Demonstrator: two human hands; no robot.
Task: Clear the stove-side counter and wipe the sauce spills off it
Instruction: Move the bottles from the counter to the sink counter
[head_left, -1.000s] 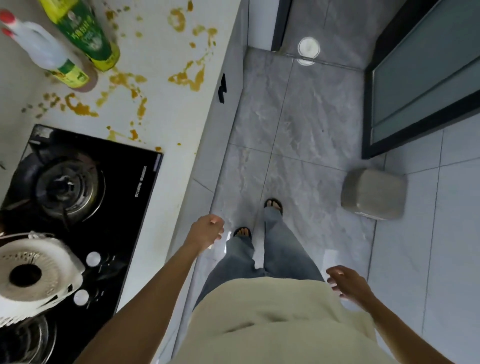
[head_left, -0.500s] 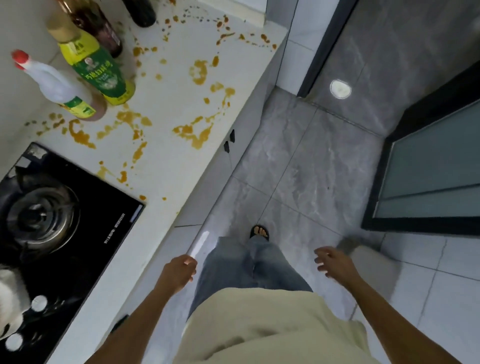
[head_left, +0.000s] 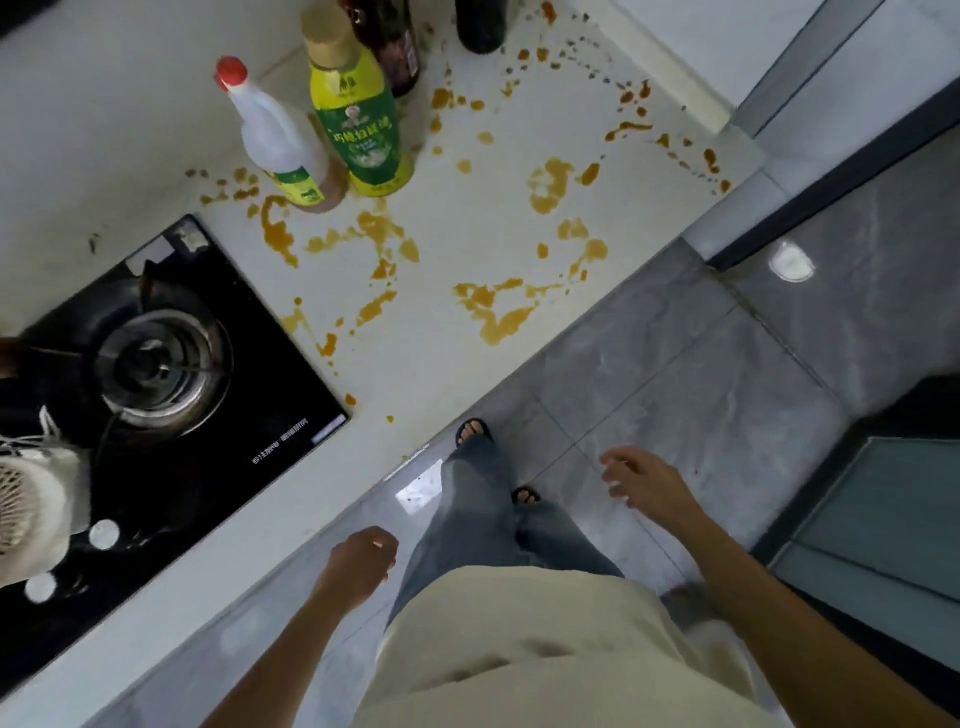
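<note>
orange sauce spills (head_left: 498, 317) are splattered all over the white tabletop (head_left: 467, 218), from the stove (head_left: 156, 395) edge out to the far corner. four bottles stand at the back among the spills: a clear bottle (head_left: 280, 140) with a red cap, touching a yellow-green bottle (head_left: 358, 114), then a brown bottle (head_left: 395, 47) behind it and a dark bottle (head_left: 480, 26) further along. a white fan (head_left: 31, 509) sits on the stove's near side. both hands are off the tabletop, over the grey floor (head_left: 675, 364): left hand (head_left: 358, 566) loosely curled and holding nothing, right hand (head_left: 644, 480) with fingers spread, also holding nothing.
</note>
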